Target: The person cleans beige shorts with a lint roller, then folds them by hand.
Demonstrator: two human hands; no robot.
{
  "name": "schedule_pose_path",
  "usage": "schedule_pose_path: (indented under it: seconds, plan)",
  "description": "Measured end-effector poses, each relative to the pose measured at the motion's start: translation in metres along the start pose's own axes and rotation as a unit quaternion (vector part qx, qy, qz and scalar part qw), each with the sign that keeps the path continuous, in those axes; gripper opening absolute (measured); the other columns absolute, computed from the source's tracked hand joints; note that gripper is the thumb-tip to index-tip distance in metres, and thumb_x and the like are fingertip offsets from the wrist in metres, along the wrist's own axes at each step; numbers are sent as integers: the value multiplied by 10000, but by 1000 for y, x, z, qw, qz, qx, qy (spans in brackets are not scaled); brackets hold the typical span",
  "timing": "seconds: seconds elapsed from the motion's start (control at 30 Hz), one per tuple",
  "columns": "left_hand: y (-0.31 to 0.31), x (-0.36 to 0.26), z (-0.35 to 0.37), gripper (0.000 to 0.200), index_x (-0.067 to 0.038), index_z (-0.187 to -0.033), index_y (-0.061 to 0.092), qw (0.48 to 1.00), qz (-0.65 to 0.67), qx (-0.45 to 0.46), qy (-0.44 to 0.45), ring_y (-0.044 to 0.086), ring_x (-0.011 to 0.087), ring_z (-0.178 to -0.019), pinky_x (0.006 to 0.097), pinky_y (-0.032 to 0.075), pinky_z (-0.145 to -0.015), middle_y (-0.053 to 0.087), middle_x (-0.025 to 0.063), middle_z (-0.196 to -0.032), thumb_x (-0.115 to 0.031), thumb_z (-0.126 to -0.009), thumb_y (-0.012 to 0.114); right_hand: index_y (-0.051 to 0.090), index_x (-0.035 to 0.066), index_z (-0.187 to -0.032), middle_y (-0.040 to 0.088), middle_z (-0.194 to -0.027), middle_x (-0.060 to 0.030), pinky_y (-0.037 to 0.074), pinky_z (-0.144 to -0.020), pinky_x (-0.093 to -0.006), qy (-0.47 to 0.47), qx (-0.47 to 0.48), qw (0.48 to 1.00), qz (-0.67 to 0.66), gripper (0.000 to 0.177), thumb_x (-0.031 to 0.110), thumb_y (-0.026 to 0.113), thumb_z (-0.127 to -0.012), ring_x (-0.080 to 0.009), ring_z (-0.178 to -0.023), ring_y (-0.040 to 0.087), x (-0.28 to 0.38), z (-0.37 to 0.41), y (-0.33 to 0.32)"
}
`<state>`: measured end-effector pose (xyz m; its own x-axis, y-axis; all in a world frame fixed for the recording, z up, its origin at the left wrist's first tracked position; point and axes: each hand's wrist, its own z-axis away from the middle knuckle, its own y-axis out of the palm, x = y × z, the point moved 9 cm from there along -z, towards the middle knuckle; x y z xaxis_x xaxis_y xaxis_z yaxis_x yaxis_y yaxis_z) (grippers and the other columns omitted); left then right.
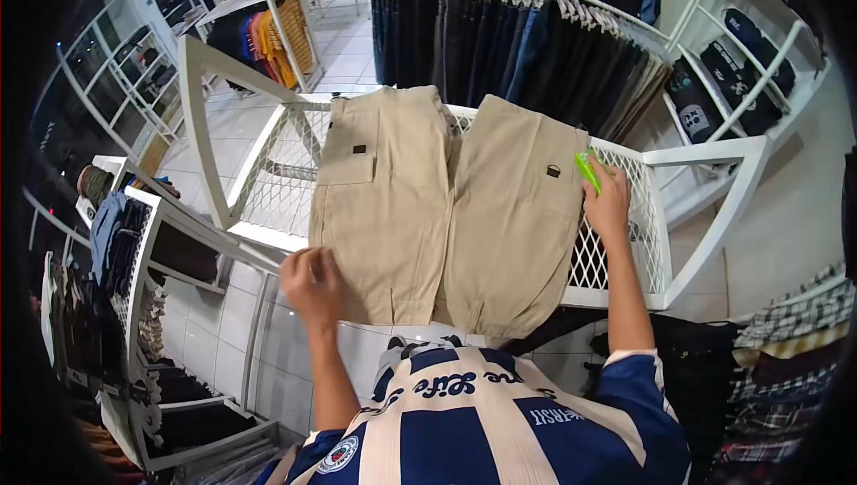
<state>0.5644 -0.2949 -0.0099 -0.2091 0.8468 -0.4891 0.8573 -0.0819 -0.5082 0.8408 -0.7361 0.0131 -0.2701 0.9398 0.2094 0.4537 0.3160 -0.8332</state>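
Two folded beige cargo pants, the left one (386, 208) and the right one (511, 217), lie side by side with their inner edges meeting. The left one shows a flap pocket with a small dark patch; a small dark loop sits on the right one. My right hand (610, 204) is closed around a small bright green tool (586, 171), just past the outer edge of the right pants. My left hand (311, 284) has its fingers curled at the lower outer edge of the left pants; I cannot tell what is between them.
A white metal-mesh rack (625, 257) with slanted end frames (201, 128) bears the pants. Behind it hangs a row of dark trousers (482, 39). White shelving (143, 253) with clothes stands at left; caps (728, 70) sit on a rack at right, above stacked plaid shirts (794, 333).
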Motion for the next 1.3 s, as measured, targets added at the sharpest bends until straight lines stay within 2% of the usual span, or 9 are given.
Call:
schedule_pose_path:
  seconds: [0.13, 0.2, 0.3, 0.43, 0.7, 0.87, 1.0, 1.13, 1.3]
  plan:
    - [4, 74, 26, 185, -30, -977, 690, 963, 94, 58, -245, 615, 190, -860, 332, 470, -791, 656, 68, -902, -213, -950, 691, 645, 183, -1325, 591, -1212, -172, 504, -962, -429, -83, 110, 946, -295, 460, 174, 730, -874, -345, -1086, 611, 112, 85, -26]
    - [49, 106, 68, 263, 3, -1072, 676, 855, 236, 247, -391, 582, 120, -911, 286, 468, -804, 662, 17, -969, -249, -1017, 622, 639, 189, -1329, 593, -1225, -168, 505, -973, -418, -193, 187, 918, -292, 463, 167, 722, -874, -336, -1084, 619, 181, 132, -32]
    - [53, 73, 66, 386, 52, -1128, 670, 835, 330, 264, -353, 577, 79, -899, 242, 468, -803, 687, 13, -1016, -312, -1048, 567, 616, 152, -1355, 591, -1227, -175, 506, -956, -431, -208, 130, 947, -208, 487, 156, 711, -878, -361, -1073, 613, 168, 119, -25]
    - [43, 59, 54, 424, 45, -1066, 687, 842, 343, 276, -312, 539, 50, -789, 223, 446, -741, 659, -23, -894, -352, -1060, 537, 623, 132, -1338, 579, -1181, -191, 456, -949, -463, 52, -45, 998, -9, 470, 123, 695, -874, -382, -1066, 571, 13, 65, -17]
    - [44, 64, 54, 426, -8, -866, 626, 830, 343, 315, -308, 384, 40, -716, 236, 336, -620, 495, -74, -754, -367, -1069, 518, 639, 134, -1317, 571, -1209, -212, 448, -980, -467, -89, 105, 952, -272, 456, 181, 697, -866, -386, -1116, 556, 201, 155, -15]
    - [49, 76, 59, 444, -49, -778, 497, 826, 364, 323, -285, 315, 52, -696, 260, 274, -591, 392, -78, -727, -375, -1080, 484, 622, 64, -1320, 583, -1183, -205, 453, -974, -467, 150, -59, 986, 46, 462, 75, 693, -863, -386, -1109, 566, 17, 146, -60]
    - [47, 80, 59, 470, -67, -734, 416, 836, 334, 319, -295, 271, 60, -683, 284, 239, -571, 322, -70, -708, -376, -1086, 454, 601, 117, -1376, 539, -1208, -211, 459, -969, -464, 144, -37, 980, -129, 574, 61, 726, -819, -385, -1135, 546, 110, 167, -90]
    - [47, 79, 53, 484, -66, -721, 419, 844, 319, 338, -268, 272, 58, -671, 287, 234, -560, 326, -71, -698, -384, -1085, 450, 603, 148, -1388, 525, -1231, -198, 453, -987, -457, -1, 32, 983, -182, 611, 88, 743, -796, -386, -1136, 543, 214, 216, -41]
    - [50, 84, 58, 480, -64, -726, 449, 821, 352, 372, -252, 285, 59, -666, 278, 231, -558, 352, -71, -692, -388, -1080, 459, 555, 107, -1424, 527, -1174, -209, 462, -933, -447, 234, -157, 959, 34, 635, 92, 744, -817, -371, -1070, 550, 79, 251, -84]
